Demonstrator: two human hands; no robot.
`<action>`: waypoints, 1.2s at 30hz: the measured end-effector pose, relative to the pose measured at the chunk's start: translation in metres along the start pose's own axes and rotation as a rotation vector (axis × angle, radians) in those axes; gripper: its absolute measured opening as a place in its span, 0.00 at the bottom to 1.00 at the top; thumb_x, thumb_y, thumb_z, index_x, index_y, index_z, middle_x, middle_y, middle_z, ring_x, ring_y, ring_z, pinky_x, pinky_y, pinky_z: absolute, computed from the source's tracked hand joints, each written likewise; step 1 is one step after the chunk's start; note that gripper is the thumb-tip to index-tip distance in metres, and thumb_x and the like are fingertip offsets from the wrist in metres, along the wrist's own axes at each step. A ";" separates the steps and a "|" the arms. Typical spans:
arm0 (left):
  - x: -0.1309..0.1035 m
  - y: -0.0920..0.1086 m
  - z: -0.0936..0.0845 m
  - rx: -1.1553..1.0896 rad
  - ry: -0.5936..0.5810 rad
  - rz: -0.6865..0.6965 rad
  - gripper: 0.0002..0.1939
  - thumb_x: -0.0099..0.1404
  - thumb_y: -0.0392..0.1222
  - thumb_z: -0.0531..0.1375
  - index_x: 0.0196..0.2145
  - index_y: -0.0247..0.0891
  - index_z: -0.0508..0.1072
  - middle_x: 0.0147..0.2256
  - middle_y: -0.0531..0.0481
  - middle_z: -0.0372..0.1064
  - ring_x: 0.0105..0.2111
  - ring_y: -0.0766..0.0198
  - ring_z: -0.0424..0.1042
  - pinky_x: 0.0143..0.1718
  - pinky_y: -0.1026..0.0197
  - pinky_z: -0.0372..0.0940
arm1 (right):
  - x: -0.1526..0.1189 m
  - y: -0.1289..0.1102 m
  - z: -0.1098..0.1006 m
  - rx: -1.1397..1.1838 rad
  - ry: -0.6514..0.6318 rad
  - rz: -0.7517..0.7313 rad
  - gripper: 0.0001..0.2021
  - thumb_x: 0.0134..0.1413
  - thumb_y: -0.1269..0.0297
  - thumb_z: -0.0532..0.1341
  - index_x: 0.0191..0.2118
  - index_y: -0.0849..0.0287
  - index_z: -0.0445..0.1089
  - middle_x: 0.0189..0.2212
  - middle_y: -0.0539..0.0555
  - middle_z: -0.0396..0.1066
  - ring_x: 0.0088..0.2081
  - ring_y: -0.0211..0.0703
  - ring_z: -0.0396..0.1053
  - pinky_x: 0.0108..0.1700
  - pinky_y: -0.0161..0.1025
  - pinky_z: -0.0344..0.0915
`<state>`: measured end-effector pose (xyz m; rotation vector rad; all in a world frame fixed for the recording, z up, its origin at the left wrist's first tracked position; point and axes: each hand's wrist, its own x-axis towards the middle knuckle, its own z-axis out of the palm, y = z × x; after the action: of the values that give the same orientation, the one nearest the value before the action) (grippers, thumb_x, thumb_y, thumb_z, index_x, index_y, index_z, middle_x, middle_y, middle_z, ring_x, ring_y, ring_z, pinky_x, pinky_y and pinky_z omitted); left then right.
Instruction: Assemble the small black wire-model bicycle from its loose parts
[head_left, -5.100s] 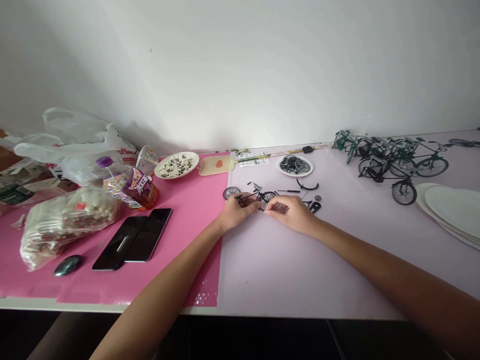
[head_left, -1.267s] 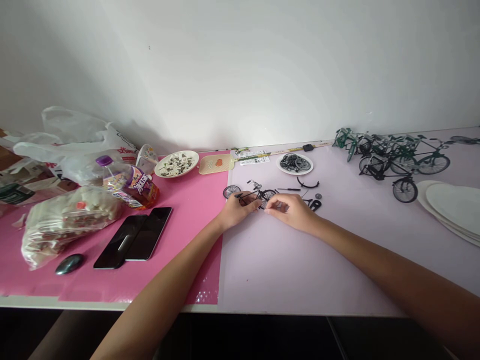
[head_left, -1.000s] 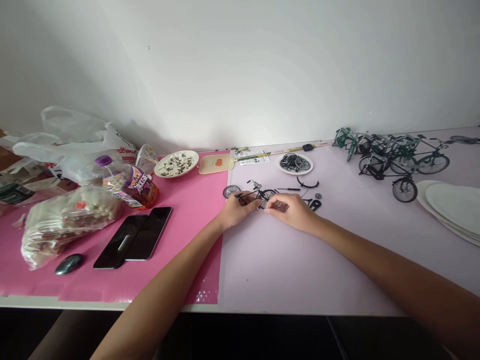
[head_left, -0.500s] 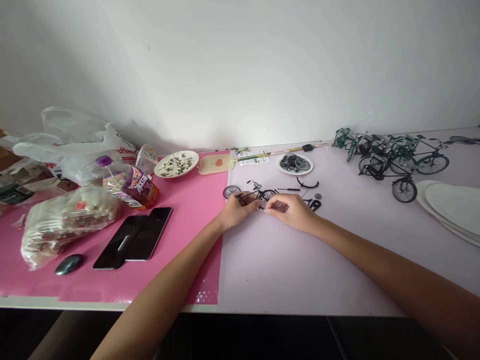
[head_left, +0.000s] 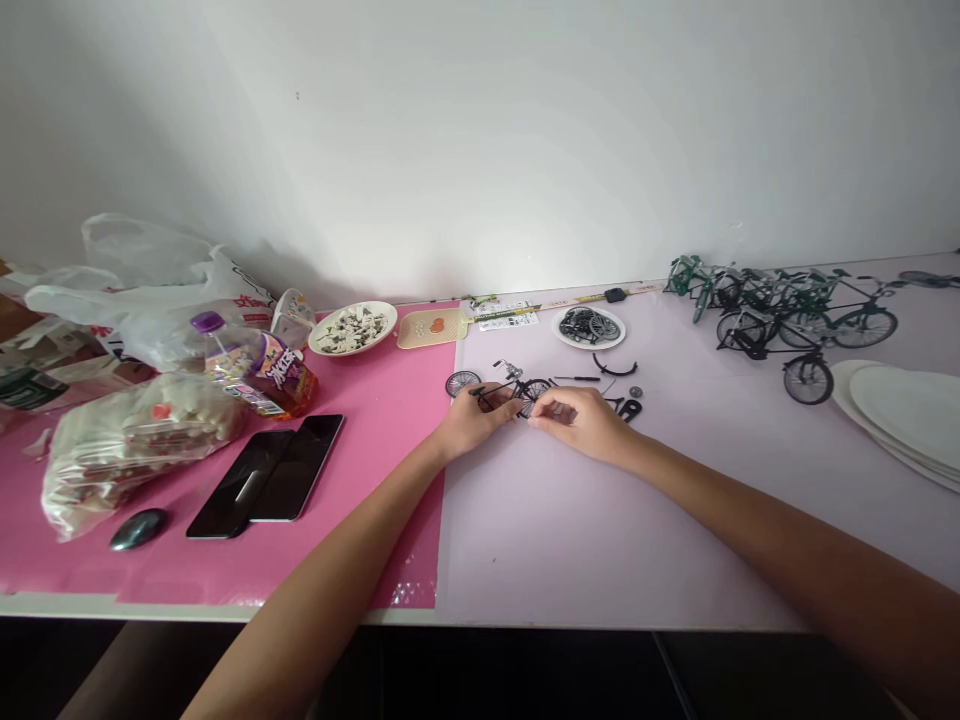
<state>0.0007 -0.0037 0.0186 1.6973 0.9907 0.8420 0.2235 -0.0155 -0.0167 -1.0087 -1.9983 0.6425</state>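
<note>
A small black model bicycle [head_left: 510,384] with silver handlebars is between my hands at the middle of the table. My left hand [head_left: 480,418] grips its frame, the thumb reaching toward the wheel at the right. At that wheel [head_left: 534,392], the fingers of my right hand [head_left: 574,418] are pinched together; any small part between the fingertips is too small to make out. Another spoked wheel [head_left: 463,383] shows beyond my left hand. Just past my right hand lie a black screwdriver [head_left: 577,378], a curved black strip [head_left: 615,370], a small round part [head_left: 636,393] and a black piece [head_left: 630,410].
Behind my hands stand a plate of wheels [head_left: 589,328] and a beige tray [head_left: 433,327]. Several assembled model bicycles [head_left: 810,310] and white plates [head_left: 911,415] are at the right. Phones [head_left: 266,475], a bottle [head_left: 262,370] and a bowl of pieces [head_left: 352,328] sit left.
</note>
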 end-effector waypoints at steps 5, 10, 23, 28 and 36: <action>0.000 0.001 0.000 0.014 -0.003 -0.001 0.19 0.63 0.57 0.65 0.30 0.37 0.70 0.28 0.51 0.70 0.31 0.63 0.69 0.37 0.60 0.63 | 0.000 0.000 0.000 -0.001 -0.004 -0.002 0.01 0.58 0.65 0.67 0.35 0.54 0.76 0.33 0.51 0.80 0.33 0.43 0.76 0.35 0.37 0.70; 0.000 0.000 0.000 0.018 -0.006 -0.001 0.19 0.63 0.57 0.65 0.30 0.37 0.70 0.28 0.51 0.70 0.31 0.63 0.69 0.37 0.60 0.63 | 0.000 0.000 0.000 0.002 -0.003 0.004 0.01 0.57 0.65 0.67 0.34 0.54 0.76 0.33 0.51 0.80 0.34 0.43 0.76 0.35 0.37 0.70; -0.001 0.003 0.000 0.043 -0.027 0.040 0.21 0.66 0.58 0.63 0.27 0.37 0.68 0.27 0.52 0.67 0.30 0.64 0.66 0.35 0.61 0.62 | 0.000 0.000 0.000 0.004 -0.006 0.009 0.01 0.57 0.66 0.67 0.34 0.54 0.77 0.33 0.51 0.80 0.34 0.42 0.76 0.35 0.36 0.70; -0.001 0.004 0.000 0.038 -0.030 0.030 0.21 0.66 0.58 0.62 0.28 0.37 0.68 0.28 0.52 0.67 0.31 0.64 0.66 0.35 0.61 0.62 | 0.000 0.001 0.000 0.007 -0.006 0.011 0.01 0.57 0.66 0.67 0.35 0.54 0.77 0.33 0.51 0.80 0.34 0.42 0.76 0.35 0.36 0.71; -0.001 0.003 0.000 0.063 -0.029 0.028 0.21 0.66 0.58 0.62 0.28 0.38 0.69 0.28 0.52 0.68 0.31 0.64 0.66 0.35 0.61 0.62 | 0.000 -0.001 -0.001 0.005 -0.005 0.001 0.02 0.58 0.64 0.67 0.35 0.55 0.77 0.33 0.52 0.80 0.33 0.44 0.76 0.35 0.38 0.72</action>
<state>0.0006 -0.0051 0.0211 1.7756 0.9845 0.8103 0.2236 -0.0159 -0.0150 -1.0063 -2.0002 0.6507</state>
